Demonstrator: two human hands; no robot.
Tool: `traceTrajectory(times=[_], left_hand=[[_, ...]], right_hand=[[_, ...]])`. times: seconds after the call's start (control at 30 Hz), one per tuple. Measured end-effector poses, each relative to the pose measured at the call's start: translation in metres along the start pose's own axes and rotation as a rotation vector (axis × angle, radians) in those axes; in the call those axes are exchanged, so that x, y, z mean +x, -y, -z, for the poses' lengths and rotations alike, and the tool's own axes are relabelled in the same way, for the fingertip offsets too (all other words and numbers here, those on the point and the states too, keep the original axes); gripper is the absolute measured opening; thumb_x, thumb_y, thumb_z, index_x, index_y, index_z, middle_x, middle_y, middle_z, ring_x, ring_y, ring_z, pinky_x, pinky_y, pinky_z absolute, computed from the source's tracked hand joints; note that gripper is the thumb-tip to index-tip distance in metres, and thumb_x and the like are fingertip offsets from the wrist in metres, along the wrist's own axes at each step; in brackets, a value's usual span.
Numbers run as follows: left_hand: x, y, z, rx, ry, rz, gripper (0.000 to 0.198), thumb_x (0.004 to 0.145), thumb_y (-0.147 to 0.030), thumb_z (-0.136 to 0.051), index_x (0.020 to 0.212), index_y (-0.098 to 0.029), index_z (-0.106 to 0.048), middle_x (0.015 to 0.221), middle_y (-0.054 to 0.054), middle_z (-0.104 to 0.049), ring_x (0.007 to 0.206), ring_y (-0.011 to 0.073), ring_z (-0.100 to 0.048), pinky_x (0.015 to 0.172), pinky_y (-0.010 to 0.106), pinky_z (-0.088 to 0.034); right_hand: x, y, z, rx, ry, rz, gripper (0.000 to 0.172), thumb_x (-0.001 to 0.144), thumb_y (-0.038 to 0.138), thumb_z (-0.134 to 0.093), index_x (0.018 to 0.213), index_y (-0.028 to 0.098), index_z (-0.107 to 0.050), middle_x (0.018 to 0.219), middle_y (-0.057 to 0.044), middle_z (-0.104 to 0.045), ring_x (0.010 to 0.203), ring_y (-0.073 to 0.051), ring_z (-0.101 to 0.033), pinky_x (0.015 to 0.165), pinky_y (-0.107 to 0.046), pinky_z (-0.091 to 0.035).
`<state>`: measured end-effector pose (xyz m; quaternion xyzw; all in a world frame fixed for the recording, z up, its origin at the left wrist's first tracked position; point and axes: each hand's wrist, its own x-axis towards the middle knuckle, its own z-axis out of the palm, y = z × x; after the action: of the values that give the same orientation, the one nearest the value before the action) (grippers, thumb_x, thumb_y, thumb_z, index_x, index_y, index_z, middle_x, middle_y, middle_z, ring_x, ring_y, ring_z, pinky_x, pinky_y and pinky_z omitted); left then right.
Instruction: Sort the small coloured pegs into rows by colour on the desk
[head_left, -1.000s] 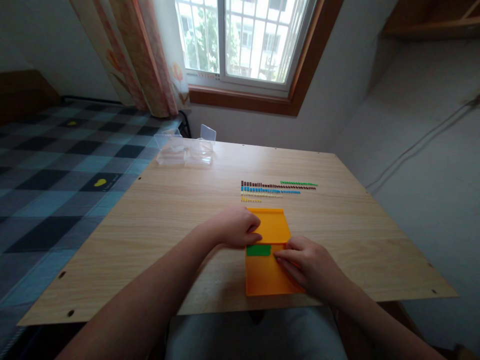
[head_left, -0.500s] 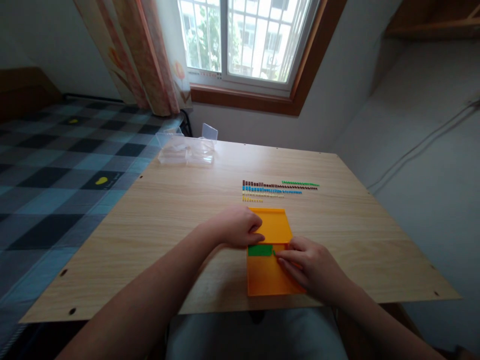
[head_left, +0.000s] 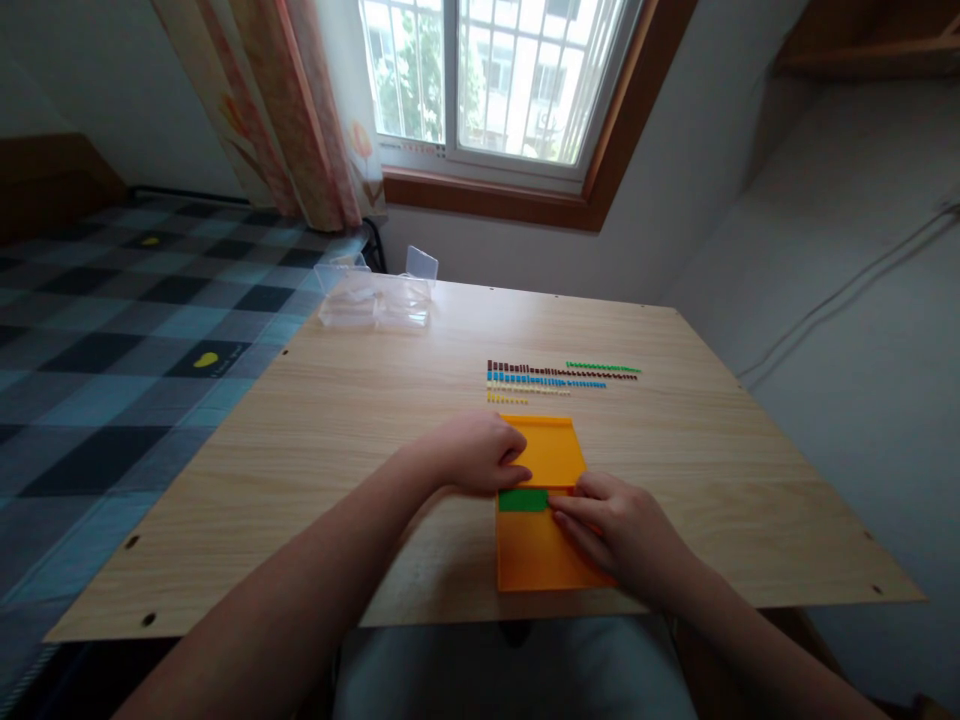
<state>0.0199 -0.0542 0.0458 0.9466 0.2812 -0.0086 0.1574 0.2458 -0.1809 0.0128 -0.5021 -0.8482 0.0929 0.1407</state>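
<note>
An orange tray lies near the table's front edge, with a yellow-orange panel adjoining its far side. Green pieces form a block in the tray's upper left corner. My left hand rests with curled fingers at the left side of the panel, over the seam; whether it grips the edge is unclear. The fingers of my right hand are pinched together at the right end of the green block, on a small green piece mostly hidden by the fingertips.
Rows of small brown, blue, white, yellow and green pieces lie beyond the panel. Clear plastic boxes stand at the table's back left. A checkered bed adjoins the left side.
The small green piece at my right fingertips has moved left against the green block, closing the narrow gap. My left hand keeps its place on the panel.
</note>
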Motion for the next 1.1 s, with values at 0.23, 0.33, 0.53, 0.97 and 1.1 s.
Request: traceTrajectory(times=[0.23, 0.33, 0.53, 0.97, 1.1], left_hand=[[0.000, 0.000, 0.000, 0.013, 0.006, 0.015, 0.028, 0.085, -0.045, -0.061, 0.070, -0.021, -0.066, 0.066, 0.004, -0.065, 0.060, 0.0179, -0.052, 0.055, 0.030, -0.030], [0.000, 0.000, 0.000, 0.011, 0.005, 0.012, 0.028, 0.085, -0.044, -0.061, 0.070, -0.021, -0.065, 0.065, 0.003, -0.064, 0.060, 0.0176, -0.051, 0.054, 0.030, -0.029], [0.000, 0.000, 0.002, 0.004, 0.012, 0.019, 0.029, 0.085, -0.044, -0.061, 0.068, -0.020, -0.064, 0.065, 0.003, -0.063, 0.059, 0.0171, -0.050, 0.054, 0.030, -0.028], [0.000, 0.000, -0.002, -0.019, 0.008, -0.001, 0.028, 0.085, -0.042, -0.063, 0.067, -0.020, -0.063, 0.063, 0.002, -0.061, 0.058, 0.0177, -0.052, 0.054, 0.030, -0.031], [0.000, -0.001, 0.000, -0.007, 0.016, 0.002, 0.028, 0.085, -0.043, -0.062, 0.068, -0.020, -0.063, 0.065, 0.003, -0.062, 0.059, 0.0174, -0.051, 0.054, 0.030, -0.030]], right_hand=[[0.001, 0.001, 0.003, -0.002, -0.002, -0.028, 0.028, 0.101, 0.027, -0.049, 0.102, 0.022, -0.077, 0.086, -0.006, -0.065, 0.079, -0.017, -0.062, 0.071, -0.028, -0.046], [0.004, 0.000, 0.001, -0.026, -0.003, -0.029, 0.028, 0.101, 0.026, -0.050, 0.096, 0.022, -0.077, 0.084, -0.005, -0.066, 0.078, -0.017, -0.062, 0.069, -0.028, -0.045], [0.009, 0.002, -0.003, -0.075, -0.041, -0.036, 0.025, 0.099, 0.026, -0.055, 0.090, 0.022, -0.078, 0.081, -0.005, -0.067, 0.075, -0.017, -0.062, 0.065, -0.028, -0.042], [0.011, 0.002, -0.004, -0.104, -0.041, -0.031, 0.025, 0.100, 0.027, -0.054, 0.091, 0.024, -0.078, 0.080, -0.004, -0.068, 0.075, -0.017, -0.062, 0.064, -0.027, -0.041], [0.012, 0.003, -0.003, -0.112, -0.040, -0.039, 0.023, 0.099, 0.027, -0.056, 0.090, 0.024, -0.078, 0.081, -0.004, -0.068, 0.075, -0.017, -0.063, 0.064, -0.027, -0.042]])
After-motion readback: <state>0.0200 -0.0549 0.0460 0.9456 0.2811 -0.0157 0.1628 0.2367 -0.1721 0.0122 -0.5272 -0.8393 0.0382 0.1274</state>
